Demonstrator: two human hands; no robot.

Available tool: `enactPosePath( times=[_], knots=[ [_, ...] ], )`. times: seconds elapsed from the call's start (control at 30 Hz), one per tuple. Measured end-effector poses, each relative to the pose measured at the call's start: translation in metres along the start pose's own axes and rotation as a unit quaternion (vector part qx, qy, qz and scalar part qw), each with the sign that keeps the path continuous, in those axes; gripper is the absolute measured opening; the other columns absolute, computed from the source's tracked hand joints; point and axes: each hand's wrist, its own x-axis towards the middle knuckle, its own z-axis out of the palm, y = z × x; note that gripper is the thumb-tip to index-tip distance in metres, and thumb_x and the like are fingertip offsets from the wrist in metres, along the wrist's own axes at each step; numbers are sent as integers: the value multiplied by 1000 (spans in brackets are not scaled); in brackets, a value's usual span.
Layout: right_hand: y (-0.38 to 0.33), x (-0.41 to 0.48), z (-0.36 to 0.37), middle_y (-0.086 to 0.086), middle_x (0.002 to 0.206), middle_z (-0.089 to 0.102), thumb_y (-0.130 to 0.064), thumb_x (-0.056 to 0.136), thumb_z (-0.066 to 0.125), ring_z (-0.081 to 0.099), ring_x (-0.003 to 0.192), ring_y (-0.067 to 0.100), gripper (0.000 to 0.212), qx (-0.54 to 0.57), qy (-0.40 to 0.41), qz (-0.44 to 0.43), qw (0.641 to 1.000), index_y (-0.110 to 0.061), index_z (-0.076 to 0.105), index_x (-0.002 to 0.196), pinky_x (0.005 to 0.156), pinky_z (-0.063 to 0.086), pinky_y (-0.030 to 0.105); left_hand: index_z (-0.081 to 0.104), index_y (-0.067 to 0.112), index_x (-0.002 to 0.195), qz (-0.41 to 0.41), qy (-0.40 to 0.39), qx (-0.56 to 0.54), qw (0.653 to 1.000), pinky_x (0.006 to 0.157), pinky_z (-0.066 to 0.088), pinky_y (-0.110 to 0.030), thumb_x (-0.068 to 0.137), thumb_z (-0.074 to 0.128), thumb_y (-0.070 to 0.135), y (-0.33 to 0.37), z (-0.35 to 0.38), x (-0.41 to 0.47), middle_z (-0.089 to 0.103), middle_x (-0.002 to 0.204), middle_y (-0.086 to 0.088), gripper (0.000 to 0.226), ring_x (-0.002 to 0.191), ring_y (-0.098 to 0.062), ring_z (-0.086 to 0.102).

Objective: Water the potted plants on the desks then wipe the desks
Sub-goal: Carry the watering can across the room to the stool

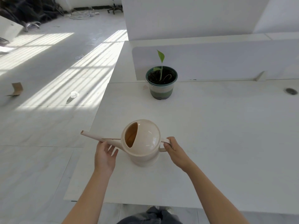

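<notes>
The person stands at the near edge of a white desk (210, 135).

1. Watering can (142, 143): beige plastic, upright, at the front-left part of the desk. Its spout (95, 136) points left, past the desk edge. The filling opening faces up and left. The water level inside cannot be made out.
2. Right hand (175, 152): fingers and thumb curled round the can's handle (165, 140), in a firm grasp.
3. Left hand (105, 154): released, palm turned toward the can, fingers fairly straight. The thumb touches the spout near its base and the fingers lie below it. It grasps nothing.
4. Potted plant (161, 84): a green-banded pot of dark soil with a thin seedling bearing one upright leaf. It stands at the back of the desk, just beside the white partition panel (218, 62), well apart from the can.
5. Cable grommet (291, 91): set in the desk at the far right.
6. Floor, left: sunlit stripes, a bent cardboard scrap (16, 89) and a small white cap (74, 94).
</notes>
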Motion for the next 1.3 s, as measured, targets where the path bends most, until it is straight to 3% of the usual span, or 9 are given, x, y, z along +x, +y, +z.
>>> enactPosePath(
  times=[0.23, 0.47, 0.73, 0.9, 0.97, 1.07, 1.13, 1.23, 1.3],
  knots=[
    [-3, -32, -8, -4, 80, 40, -19, 96, 37, 38, 79, 14, 10, 66, 38, 27, 997, -17, 44, 88, 69, 31, 27, 55, 22, 90, -24, -55, 32, 998, 80, 45, -29, 94, 41, 20, 10, 9, -8, 58, 91, 0, 15, 89, -16, 57],
    [-6, -118, 0, -5, 75, 39, -14, 95, 41, 37, 75, 12, 15, 119, 206, 41, 970, -22, 48, 85, 76, 31, 28, 60, 22, 91, -66, -239, 125, 961, 83, 45, -32, 94, 44, 19, 20, 26, -25, 63, 89, -1, 17, 88, -19, 58],
    [-40, -227, 83, 7, 89, 50, -12, 93, 44, 48, 90, 20, 15, 200, 447, 95, 867, -21, 55, 87, 96, 40, 43, 64, 11, 93, -129, -459, 259, 840, 82, 47, -38, 95, 40, 19, 44, 34, -35, 71, 80, -6, 25, 83, -24, 66],
    [-71, -294, 145, 7, 87, 55, -13, 91, 46, 53, 87, 19, 16, 234, 568, 108, 782, -22, 57, 84, 90, 43, 35, 64, 11, 90, -142, -559, 320, 752, 77, 49, -37, 96, 37, 19, 45, 28, -76, 72, 76, -5, 29, 80, -22, 67],
    [-80, -318, 167, 7, 89, 57, -26, 86, 56, 55, 86, 16, 5, 239, 596, 114, 758, -22, 58, 84, 90, 44, 37, 64, 11, 89, -148, -600, 332, 713, 75, 49, -37, 96, 37, 18, 42, 24, -96, 72, 75, -4, 29, 79, -21, 67],
    [-88, -354, 193, -6, 81, 62, -72, 41, 71, 60, 79, 5, 57, 227, 637, 128, 726, -30, 61, 78, 85, 46, 33, 63, 11, 88, -172, -640, 345, 665, 73, 50, -37, 97, 37, 17, 32, 18, -126, 71, 77, -5, 28, 80, -22, 67],
    [-88, -376, 208, -9, 79, 62, -75, 31, 71, 60, 78, 3, 66, 224, 666, 137, 698, -31, 61, 79, 84, 47, 31, 63, 10, 87, -190, -660, 353, 635, 75, 50, -38, 97, 38, 16, 22, 15, -147, 72, 77, -5, 28, 83, -25, 67],
    [-89, -404, 223, -1, 85, 59, -65, 47, 73, 58, 84, 10, 58, 238, 706, 145, 651, -24, 60, 85, 86, 47, 33, 63, 9, 87, -211, -689, 368, 588, 75, 49, -37, 96, 38, 15, 4, 10, -178, 72, 75, -4, 28, 84, -26, 66],
    [-86, -421, 229, 2, 87, 57, -43, 76, 64, 57, 88, 14, 26, 249, 726, 145, 624, -21, 58, 88, 89, 46, 35, 63, 9, 86, -215, -702, 379, 562, 73, 49, -35, 96, 38, 15, -9, 8, -200, 73, 74, -3, 28, 85, -25, 66]
  ],
)
